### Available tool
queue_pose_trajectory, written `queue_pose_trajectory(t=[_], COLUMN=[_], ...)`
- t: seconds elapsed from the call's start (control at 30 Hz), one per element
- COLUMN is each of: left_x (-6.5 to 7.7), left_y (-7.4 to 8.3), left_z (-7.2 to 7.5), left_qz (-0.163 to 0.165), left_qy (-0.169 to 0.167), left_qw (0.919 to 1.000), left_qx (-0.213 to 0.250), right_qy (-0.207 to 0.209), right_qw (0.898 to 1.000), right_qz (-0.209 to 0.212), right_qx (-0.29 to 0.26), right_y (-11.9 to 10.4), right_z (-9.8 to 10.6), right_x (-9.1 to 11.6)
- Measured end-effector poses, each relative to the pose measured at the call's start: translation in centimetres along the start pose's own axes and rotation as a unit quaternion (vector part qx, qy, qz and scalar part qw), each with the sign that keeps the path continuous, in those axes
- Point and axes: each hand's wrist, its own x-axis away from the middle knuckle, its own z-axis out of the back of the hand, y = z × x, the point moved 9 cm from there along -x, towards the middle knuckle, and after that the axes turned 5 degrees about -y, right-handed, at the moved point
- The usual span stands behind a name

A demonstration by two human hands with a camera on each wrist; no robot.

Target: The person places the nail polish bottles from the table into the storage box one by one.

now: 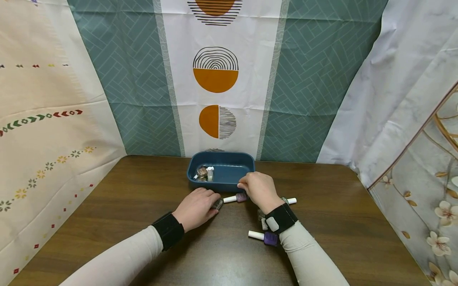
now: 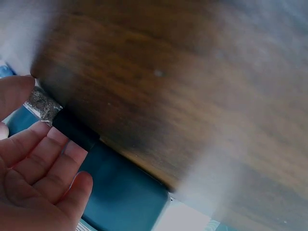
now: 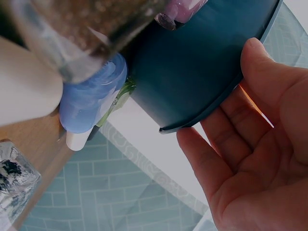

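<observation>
In the head view, the blue bin [image 1: 229,186] stands at the table's [image 1: 161,266] back edge. Your left hand [image 1: 198,208] is just in front of the bin's near left part, fingers curled over a dark bottle [image 1: 217,204]. Your right hand [image 1: 259,188] pinches the bin's near right corner. A mauve bottle [image 1: 241,197] with a white cap lies just in front of the bin, between your hands; a purple bottle [image 1: 270,238] lies farther in front, toward the bin's right. Several small bottles [image 1: 202,172] are inside the bin's left end.

In the left wrist view, your thumb and fingertips hold the dark bottle, glittery with a black cap [image 2: 74,130], beside the bin.

In the right wrist view, your thumb and fingers grasp the bin's rim. A blue bottle [image 3: 94,96] shows near the bin; you cannot tell whether they touch. A glittery brown bottle [image 3: 91,29] blurs in front of the bin.
</observation>
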Motion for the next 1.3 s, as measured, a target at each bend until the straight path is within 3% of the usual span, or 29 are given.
queue_pose_trajectory(t=[0.6,0.9,1.3], left_x=[0.5,0.7,-0.1], left_y=[0.0,0.7,0.7], left_z=[0.5,3.2,5.9], left_qz=[0.011,-0.004,-0.005], left_qy=[0.008,0.057,0.074], left_qw=[0.9999,0.9982,0.9971], left_qx=[0.01,0.02,0.017], right_qy=[0.0,0.004,0.004], right_qw=[1.0,1.0,1.0], right_qz=[0.001,0.004,0.006], right_qx=[-0.001,-0.004,-0.002], right_y=[0.0,0.0,-0.1], right_z=[0.0,0.1,0.2], right_x=[0.0,0.0,0.0])
